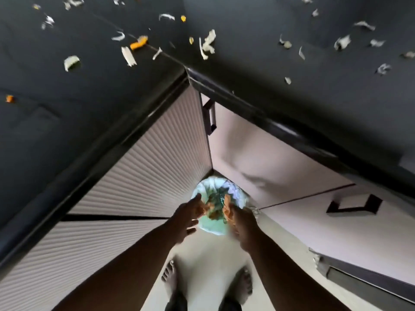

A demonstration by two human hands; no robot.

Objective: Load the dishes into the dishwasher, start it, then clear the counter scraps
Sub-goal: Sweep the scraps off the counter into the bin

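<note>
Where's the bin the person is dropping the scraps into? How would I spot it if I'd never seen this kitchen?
Find the dark L-shaped counter littered with white and orange scraps. Follow its inner corner down to the floor, where the ribbed cabinet front meets the smooth one. The bin sits there, under both hands. It is the only round thing down there, lined in pale green.
</note>
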